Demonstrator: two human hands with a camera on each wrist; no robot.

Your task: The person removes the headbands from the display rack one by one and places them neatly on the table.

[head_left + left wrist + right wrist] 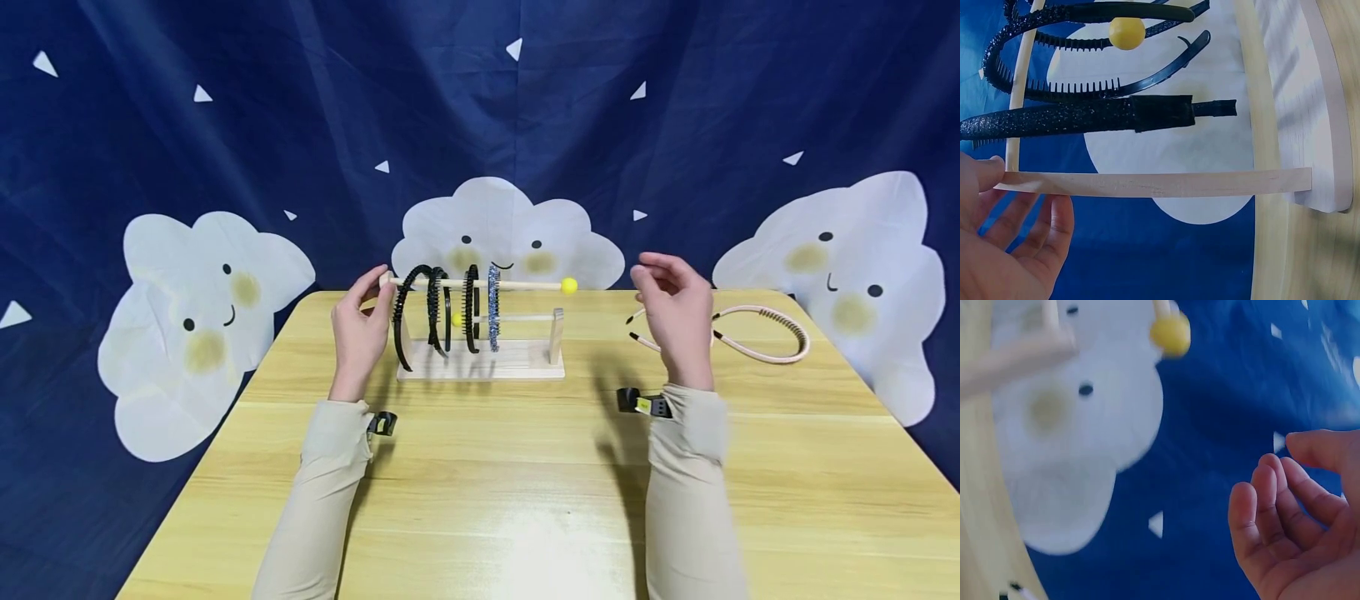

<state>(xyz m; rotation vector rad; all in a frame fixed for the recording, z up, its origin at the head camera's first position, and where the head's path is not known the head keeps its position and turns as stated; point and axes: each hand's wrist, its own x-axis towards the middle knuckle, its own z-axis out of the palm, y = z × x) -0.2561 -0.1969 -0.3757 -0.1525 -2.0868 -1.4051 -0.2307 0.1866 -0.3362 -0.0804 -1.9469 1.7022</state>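
Note:
A wooden headband stand [517, 360] stands near the table's far edge. My left hand [362, 327] pinches the top of its left upright [1160, 184] between thumb and fingers. From the upper rod [525, 286], tipped with a yellow ball [569, 286], hang several black toothed headbands [402, 329] and a glittery blue headband [493, 308]. To the right of the rod's tip, my right hand [678, 312] is raised, its fingers loosely bent and nothing in them. In the right wrist view its thumb and fingertips are apart.
Pale headbands [776, 360] lie on the table at the right, partly behind my right hand. The stand's lower rod [521, 317] has a yellow ball [457, 319] at its left end. A dark blue curtain [337, 108] with clouds hangs behind the wooden table [487, 475].

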